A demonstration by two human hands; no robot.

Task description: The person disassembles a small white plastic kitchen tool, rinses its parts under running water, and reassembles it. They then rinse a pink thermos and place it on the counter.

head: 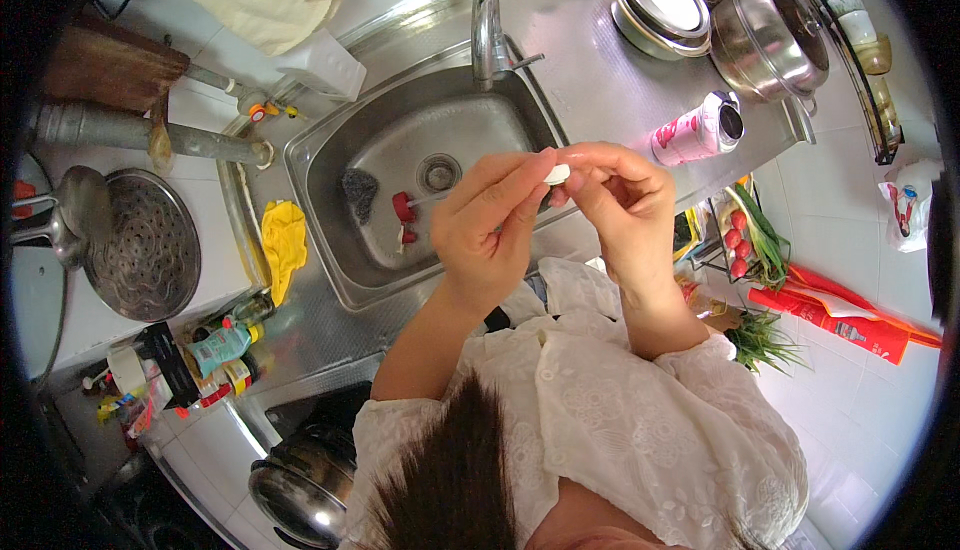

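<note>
Over the right side of the sink, both hands meet at a small, rounded white piece (556,174); its exact kind cannot be told. My left hand (484,231) pinches it from the left between thumb and fingertips. From the right, my right hand (630,205) grips it with the thumb and curled fingers. Below lies the stainless steel sink (487,119). On its floor are a dark scrubbing pad (361,191), a red plastic part (403,206) with what looks like a clear straw, partly hidden by my left hand, and a smaller red piece (409,237).
A chrome faucet (487,32) rises behind the sink. To the right stand a pink tumbler (694,134), stacked bowls (660,10) and a lidded steel pot (769,40). A yellow cloth (283,246) lies left of the sink, near bottles and packets (221,347).
</note>
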